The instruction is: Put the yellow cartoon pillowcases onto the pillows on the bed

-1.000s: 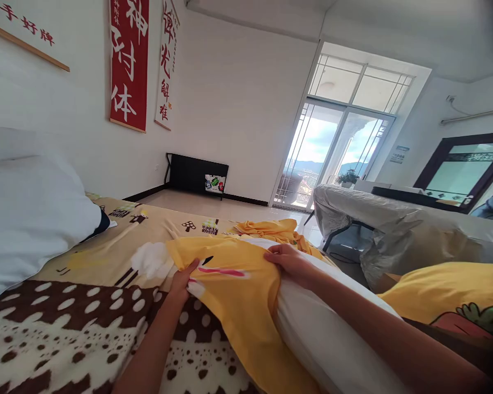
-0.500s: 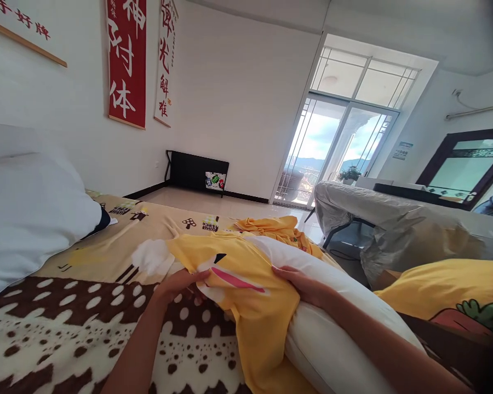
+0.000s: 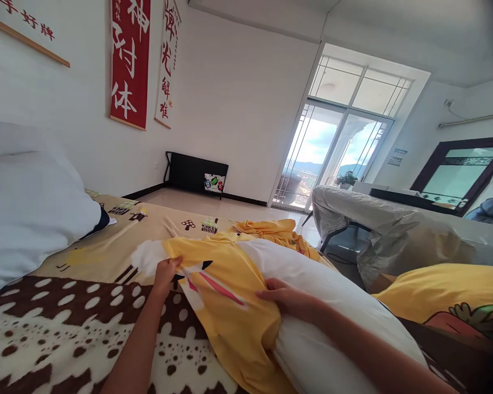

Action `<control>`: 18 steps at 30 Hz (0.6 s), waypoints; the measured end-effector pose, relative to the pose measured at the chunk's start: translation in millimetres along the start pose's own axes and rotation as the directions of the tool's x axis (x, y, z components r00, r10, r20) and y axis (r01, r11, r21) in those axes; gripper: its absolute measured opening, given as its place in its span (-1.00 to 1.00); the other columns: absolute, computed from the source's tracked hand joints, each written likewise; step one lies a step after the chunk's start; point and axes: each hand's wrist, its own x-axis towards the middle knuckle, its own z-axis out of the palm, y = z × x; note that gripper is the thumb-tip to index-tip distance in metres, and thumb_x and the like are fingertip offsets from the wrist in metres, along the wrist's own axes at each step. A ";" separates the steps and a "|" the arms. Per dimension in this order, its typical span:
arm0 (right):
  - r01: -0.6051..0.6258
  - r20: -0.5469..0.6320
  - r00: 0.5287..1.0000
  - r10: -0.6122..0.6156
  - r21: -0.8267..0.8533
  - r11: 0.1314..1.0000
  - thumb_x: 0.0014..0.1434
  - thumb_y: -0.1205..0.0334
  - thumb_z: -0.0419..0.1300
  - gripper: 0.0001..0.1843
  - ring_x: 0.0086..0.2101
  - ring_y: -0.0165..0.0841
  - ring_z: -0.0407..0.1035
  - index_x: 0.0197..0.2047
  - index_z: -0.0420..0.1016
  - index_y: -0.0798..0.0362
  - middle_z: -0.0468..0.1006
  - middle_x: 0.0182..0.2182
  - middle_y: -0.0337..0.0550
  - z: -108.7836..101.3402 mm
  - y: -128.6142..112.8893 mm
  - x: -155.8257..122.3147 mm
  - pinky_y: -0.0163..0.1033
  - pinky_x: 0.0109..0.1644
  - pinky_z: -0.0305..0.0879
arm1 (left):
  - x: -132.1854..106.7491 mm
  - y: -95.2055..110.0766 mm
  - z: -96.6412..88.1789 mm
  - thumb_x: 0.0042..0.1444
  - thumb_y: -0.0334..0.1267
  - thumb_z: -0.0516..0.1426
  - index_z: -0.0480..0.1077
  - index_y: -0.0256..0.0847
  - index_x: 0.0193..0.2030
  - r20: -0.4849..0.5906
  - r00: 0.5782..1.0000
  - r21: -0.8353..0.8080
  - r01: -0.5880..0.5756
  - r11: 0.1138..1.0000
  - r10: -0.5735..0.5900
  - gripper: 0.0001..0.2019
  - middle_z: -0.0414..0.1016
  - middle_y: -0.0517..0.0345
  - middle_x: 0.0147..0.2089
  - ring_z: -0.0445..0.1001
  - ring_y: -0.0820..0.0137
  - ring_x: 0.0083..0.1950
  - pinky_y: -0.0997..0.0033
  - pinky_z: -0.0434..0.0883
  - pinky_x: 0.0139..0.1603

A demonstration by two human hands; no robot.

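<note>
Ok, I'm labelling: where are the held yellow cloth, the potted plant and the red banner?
Yellow cloth [image 3: 235,324], head view: plain lower middle.
Potted plant [image 3: 347,178], head view: green leaves.
Red banner [image 3: 128,67], head view: its middle.

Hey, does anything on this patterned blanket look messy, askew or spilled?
Two things look untidy: the yellow cover sits askew, leaving much of the white pillow bare, and beyond it yellow cloth lies crumpled in a heap. I see no spill.
</note>
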 end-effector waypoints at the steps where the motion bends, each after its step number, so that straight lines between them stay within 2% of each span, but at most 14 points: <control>1: 0.017 -0.017 1.000 -0.017 -0.020 1.000 -0.09 0.05 0.37 -0.62 -0.20 -0.31 0.46 -0.24 0.46 0.07 0.57 -0.21 -0.13 2.8 -7.5 6.0 -0.30 -0.15 0.37 | 0.8 0.4 -2.0 -0.14 -0.43 0.27 0.41 -0.33 -0.47 -0.008 1.000 -0.023 0.011 1.000 -0.011 -0.90 0.47 0.16 -0.55 0.40 0.43 -0.55 0.48 0.32 -0.48; 3: 0.043 -0.063 0.997 -0.047 -0.051 0.998 -0.10 0.08 0.37 -0.67 -0.21 -0.29 0.46 -0.29 0.46 0.07 0.57 -0.26 -0.14 9.2 -25.9 23.1 -0.27 -0.17 0.39 | -0.5 1.7 -2.2 -0.15 -0.48 0.23 0.40 -0.32 -0.44 0.013 0.999 -0.078 0.045 0.996 -0.044 -0.89 0.45 0.19 -0.55 0.40 0.44 -0.56 0.47 0.35 -0.47; 6: 0.059 -0.132 0.989 -0.067 -0.064 0.996 -0.10 0.17 0.35 -0.78 -0.27 -0.26 0.47 -0.39 0.46 0.08 0.58 -0.37 -0.11 18.4 -53.2 57.5 -0.21 -0.18 0.41 | -4.7 5.0 2.3 -0.13 -0.51 0.15 0.37 -0.31 -0.39 0.102 0.989 -0.146 0.120 0.982 -0.105 -0.88 0.45 0.16 -0.52 0.43 0.40 -0.53 0.40 0.42 -0.45; 9: 0.080 -0.213 0.972 -0.098 -0.091 0.993 -0.10 0.27 0.31 -0.86 -0.38 -0.31 0.46 -0.49 0.40 0.08 0.55 -0.47 -0.13 19.0 -74.0 90.3 -0.21 -0.25 0.41 | -5.6 6.9 5.1 -0.16 -0.53 0.08 0.32 -0.30 -0.43 0.142 0.981 -0.172 0.158 0.972 -0.134 -0.88 0.40 0.18 -0.55 0.40 0.42 -0.57 0.42 0.41 -0.51; 11: 0.096 -0.276 0.952 -0.129 -0.131 0.987 -0.12 0.33 0.29 -0.82 -0.46 -0.37 0.42 -0.57 0.33 0.07 0.51 -0.55 -0.19 10.6 -85.8 104.3 -0.26 -0.33 0.39 | -3.8 6.0 5.7 -0.19 -0.54 0.05 0.26 -0.26 -0.50 0.130 0.985 -0.177 0.140 0.974 -0.118 -0.88 0.33 0.25 -0.60 0.33 0.48 -0.63 0.49 0.36 -0.57; 14: 0.096 -0.314 0.936 -0.157 -0.199 0.975 -0.16 0.38 0.32 -0.76 -0.54 -0.43 0.36 -0.64 0.29 0.07 0.45 -0.65 -0.26 -12.8 -98.5 109.3 -0.34 -0.45 0.32 | -0.8 3.2 6.8 -0.19 -0.53 0.04 0.16 -0.23 -0.57 0.107 0.992 -0.160 0.090 0.983 -0.073 -0.85 0.21 0.34 -0.66 0.25 0.55 -0.66 0.57 0.28 -0.62; 16: 0.077 -0.301 0.942 -0.146 -0.231 0.970 -0.19 0.37 0.35 -0.75 -0.57 -0.45 0.34 -0.65 0.32 0.08 0.45 -0.66 -0.25 -28.4 -97.1 104.3 -0.37 -0.50 0.28 | -0.3 2.9 7.5 -0.16 -0.51 0.05 0.16 -0.23 -0.58 0.104 0.993 -0.121 0.061 0.991 -0.049 -0.85 0.19 0.35 -0.66 0.25 0.55 -0.65 0.57 0.27 -0.62; 18: 0.040 -0.272 0.956 -0.108 -0.245 0.969 -0.23 0.36 0.38 -0.76 -0.60 -0.43 0.34 -0.65 0.36 0.09 0.47 -0.66 -0.20 -37.2 -82.8 96.3 -0.37 -0.55 0.26 | -1.1 4.5 7.1 -0.14 -0.48 0.09 0.21 -0.24 -0.57 0.093 0.995 -0.062 0.035 0.997 -0.029 -0.87 0.24 0.32 -0.65 0.28 0.52 -0.62 0.56 0.28 -0.60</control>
